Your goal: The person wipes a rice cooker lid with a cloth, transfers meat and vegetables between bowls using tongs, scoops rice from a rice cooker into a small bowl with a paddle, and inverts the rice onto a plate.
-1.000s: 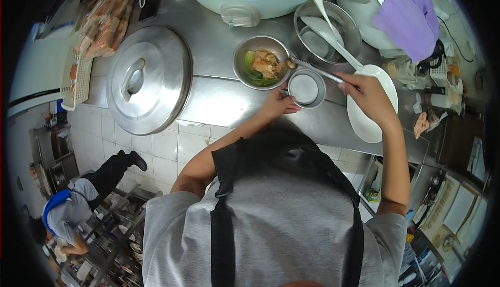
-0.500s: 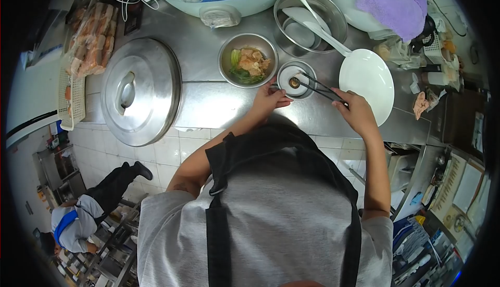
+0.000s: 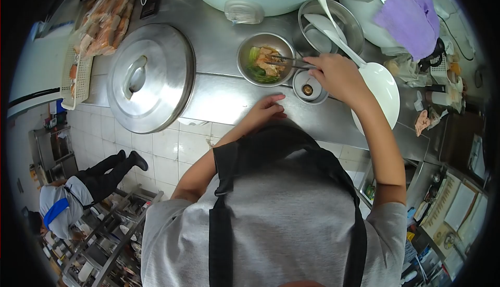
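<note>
My right hand (image 3: 336, 76) grips dark, thin tongs (image 3: 291, 61). Their tips are over the food in a metal bowl (image 3: 241, 68), which holds leafy greens (image 3: 255, 70) and pale brown chunks (image 3: 273, 67). Below my right wrist stands a small, pale round dish (image 3: 321, 99), with a small dark round piece (image 3: 308, 89) inside. My left hand (image 3: 265, 111) is by the counter's front edge, fingers loosely bent and apart, holding nothing. A white plate (image 3: 383, 96) lies to the right, partly behind my right forearm.
A large metal lid (image 3: 161, 78) lies at left. Behind the bowls stand a rice cooker (image 3: 291, 0) and a metal pot (image 3: 357, 21) with a long white ladle (image 3: 341, 42). Bagged food (image 3: 107, 21) sits in a basket at far left. Another person (image 3: 67, 203) is behind me, lower left.
My right hand has moved the tongs from the small dish to the metal bowl. My left hand has let go of the small dish and drawn back toward the counter edge.
</note>
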`<action>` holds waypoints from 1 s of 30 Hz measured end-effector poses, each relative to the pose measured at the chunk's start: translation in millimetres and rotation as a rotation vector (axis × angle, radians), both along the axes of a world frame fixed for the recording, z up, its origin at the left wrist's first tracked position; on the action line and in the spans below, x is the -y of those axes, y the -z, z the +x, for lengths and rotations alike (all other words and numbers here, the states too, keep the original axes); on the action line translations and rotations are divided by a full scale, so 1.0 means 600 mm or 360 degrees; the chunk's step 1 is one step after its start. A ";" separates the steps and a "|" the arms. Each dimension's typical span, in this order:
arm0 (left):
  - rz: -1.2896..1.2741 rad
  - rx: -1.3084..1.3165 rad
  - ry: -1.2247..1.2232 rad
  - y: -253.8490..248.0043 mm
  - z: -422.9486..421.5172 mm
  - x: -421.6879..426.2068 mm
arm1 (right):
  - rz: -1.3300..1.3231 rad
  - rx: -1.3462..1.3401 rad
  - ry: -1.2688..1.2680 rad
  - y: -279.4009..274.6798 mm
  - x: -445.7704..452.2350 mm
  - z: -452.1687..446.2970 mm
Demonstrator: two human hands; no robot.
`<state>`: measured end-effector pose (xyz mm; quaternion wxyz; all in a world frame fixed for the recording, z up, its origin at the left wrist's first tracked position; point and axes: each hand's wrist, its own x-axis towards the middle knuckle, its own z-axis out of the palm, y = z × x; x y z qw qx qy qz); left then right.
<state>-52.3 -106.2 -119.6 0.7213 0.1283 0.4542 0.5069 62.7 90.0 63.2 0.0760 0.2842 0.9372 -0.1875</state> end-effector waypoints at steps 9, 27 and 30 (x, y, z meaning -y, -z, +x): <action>-0.0080 -0.0020 -0.0163 -0.012 -0.030 0.044 | -0.0352 0.0211 0.0229 0.026 -0.056 -0.026; -0.0204 -0.0075 -0.0695 -0.032 -0.047 0.011 | -0.0057 0.0050 0.0037 0.022 -0.030 -0.019; -0.0177 -0.0127 -0.0848 -0.038 -0.048 -0.003 | -0.0022 0.0158 -0.0001 0.030 -0.025 -0.029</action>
